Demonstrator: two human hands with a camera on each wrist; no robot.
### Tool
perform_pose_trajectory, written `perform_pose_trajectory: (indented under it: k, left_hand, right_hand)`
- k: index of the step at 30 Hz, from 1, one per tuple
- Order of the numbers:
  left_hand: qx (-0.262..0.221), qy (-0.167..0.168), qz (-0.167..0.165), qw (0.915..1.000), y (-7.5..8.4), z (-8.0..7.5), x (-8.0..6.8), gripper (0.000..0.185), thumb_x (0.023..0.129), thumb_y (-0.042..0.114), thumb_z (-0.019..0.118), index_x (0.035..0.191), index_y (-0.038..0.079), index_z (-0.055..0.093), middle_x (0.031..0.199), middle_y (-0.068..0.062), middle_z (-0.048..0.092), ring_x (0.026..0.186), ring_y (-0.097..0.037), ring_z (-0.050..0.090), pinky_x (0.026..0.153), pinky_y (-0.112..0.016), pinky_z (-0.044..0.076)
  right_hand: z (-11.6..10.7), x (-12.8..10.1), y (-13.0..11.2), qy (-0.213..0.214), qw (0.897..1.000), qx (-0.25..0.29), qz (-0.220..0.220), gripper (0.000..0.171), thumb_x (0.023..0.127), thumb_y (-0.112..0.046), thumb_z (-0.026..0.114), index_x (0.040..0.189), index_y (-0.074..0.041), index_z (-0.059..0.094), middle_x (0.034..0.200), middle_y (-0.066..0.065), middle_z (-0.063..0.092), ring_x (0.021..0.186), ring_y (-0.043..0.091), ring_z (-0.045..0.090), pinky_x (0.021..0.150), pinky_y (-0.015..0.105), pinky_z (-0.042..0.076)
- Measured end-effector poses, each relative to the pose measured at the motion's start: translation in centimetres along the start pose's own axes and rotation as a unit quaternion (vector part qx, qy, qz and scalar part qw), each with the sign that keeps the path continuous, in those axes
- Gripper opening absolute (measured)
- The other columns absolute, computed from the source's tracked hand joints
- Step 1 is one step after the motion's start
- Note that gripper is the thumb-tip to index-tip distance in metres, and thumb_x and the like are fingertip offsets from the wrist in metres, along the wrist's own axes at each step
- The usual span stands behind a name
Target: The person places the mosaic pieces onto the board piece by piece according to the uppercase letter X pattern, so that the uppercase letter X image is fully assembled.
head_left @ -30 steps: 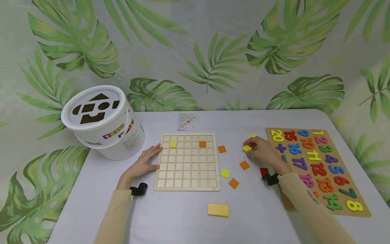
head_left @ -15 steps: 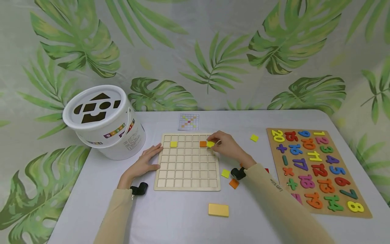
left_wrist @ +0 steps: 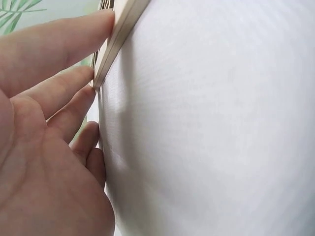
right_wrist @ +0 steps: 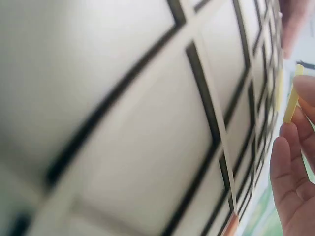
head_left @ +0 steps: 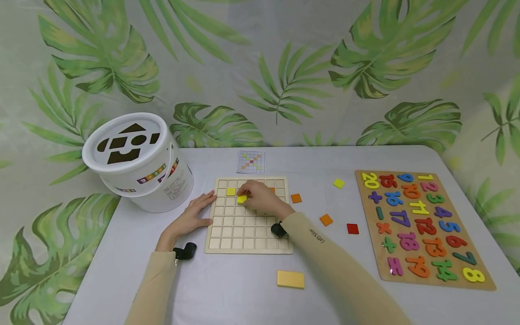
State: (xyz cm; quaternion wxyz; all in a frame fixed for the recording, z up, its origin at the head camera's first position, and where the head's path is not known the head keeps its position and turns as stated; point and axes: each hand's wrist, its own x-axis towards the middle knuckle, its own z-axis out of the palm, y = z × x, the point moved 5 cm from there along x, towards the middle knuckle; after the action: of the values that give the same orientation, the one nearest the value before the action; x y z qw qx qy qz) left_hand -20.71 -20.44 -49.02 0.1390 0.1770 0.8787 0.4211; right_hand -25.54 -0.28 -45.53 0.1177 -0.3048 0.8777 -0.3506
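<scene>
My right hand [head_left: 262, 198] pinches a yellow square tile [head_left: 242, 199] just above the wooden grid board [head_left: 227, 232]. In the right wrist view the held tile [right_wrist: 294, 98] stands on edge between thumb and fingers, apart from the grid. One yellow tile [head_left: 230, 192] lies in a cell near the board's top left. An orange tile [head_left: 272, 190] sits in the same row, partly hidden behind my right hand. With fingers extended, my left hand [head_left: 188, 219] touches the board's left edge; the left wrist view shows its fingertips [left_wrist: 106, 24] against the wooden side.
Right of the board lie loose tiles: orange [head_left: 296, 198], orange [head_left: 326, 220], yellow [head_left: 339, 183] and red [head_left: 352, 229]. A coloured pattern card [head_left: 251, 162] lies behind the board. A white bucket [head_left: 178, 189] stands left, a number board [head_left: 440, 216] right, a yellow block [head_left: 290, 279] in front.
My right hand has picked up a yellow tile at the right and carried it leftward over the board, near the other yellow tile. My left hand stays at the board's edge.
</scene>
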Motion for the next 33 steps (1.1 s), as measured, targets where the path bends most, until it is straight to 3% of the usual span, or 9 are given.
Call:
perform_pose_trajectory:
  k: [8,14,23,29,33]
  left_hand:
    - [-0.002,-0.001,-0.001,1.0000,0.0,0.0,0.0,0.070,0.079,0.010,0.066,0.141,0.010,0.031,0.149,0.002,0.015,0.135,-0.027,0.001,0.103,-0.055,0.002]
    - [-0.010,0.003,-0.001,0.9999,0.0,0.0,0.0,0.070,0.078,0.011,0.066,0.140,0.010,0.033,0.149,-0.001,0.016,0.135,-0.029,0.001,0.102,-0.057,0.002]
    - [-0.003,0.004,-0.010,0.9999,-0.2,0.0,0.2,0.072,0.078,0.011,0.067,0.141,0.012,0.032,0.149,0.003,0.015,0.135,-0.025,0.001,0.103,-0.055,0.003]
    - [0.000,0.003,-0.018,0.9998,-0.4,0.0,0.1,0.072,0.079,0.010,0.066,0.141,0.013,0.031,0.149,0.006,0.014,0.136,-0.023,0.000,0.103,-0.054,0.003]
    - [0.000,0.003,-0.014,0.9999,-0.3,0.0,0.0,0.071,0.079,0.010,0.065,0.141,0.012,0.030,0.149,0.006,0.013,0.136,-0.023,0.000,0.103,-0.054,0.003]
  right_hand:
    - [1.2,1.0,-0.3,-0.011,0.998,-0.060,0.001,0.025,0.075,0.003,0.062,0.097,-0.008,0.066,0.093,0.001,0.059,0.080,0.012,0.050,0.074,0.022,0.043]
    - [0.9,0.6,-0.2,-0.008,0.999,-0.045,0.006,0.024,0.077,0.002,0.061,0.098,-0.010,0.066,0.094,-0.001,0.059,0.083,0.011,0.051,0.075,0.022,0.043]
    - [-3.9,-3.3,2.5,0.046,0.994,0.083,0.049,0.022,0.081,-0.002,0.060,0.102,-0.004,0.064,0.100,0.007,0.061,0.083,0.017,0.054,0.070,0.027,0.046]
    - [-7.2,-7.1,6.7,0.076,0.987,0.084,0.109,0.022,0.082,-0.003,0.060,0.103,-0.005,0.064,0.103,0.006,0.061,0.086,0.020,0.055,0.064,0.029,0.048]
    - [-8.2,-9.0,9.0,0.079,0.984,0.066,0.147,0.024,0.081,-0.004,0.062,0.105,-0.007,0.063,0.105,0.005,0.060,0.090,0.022,0.053,0.074,0.034,0.046]
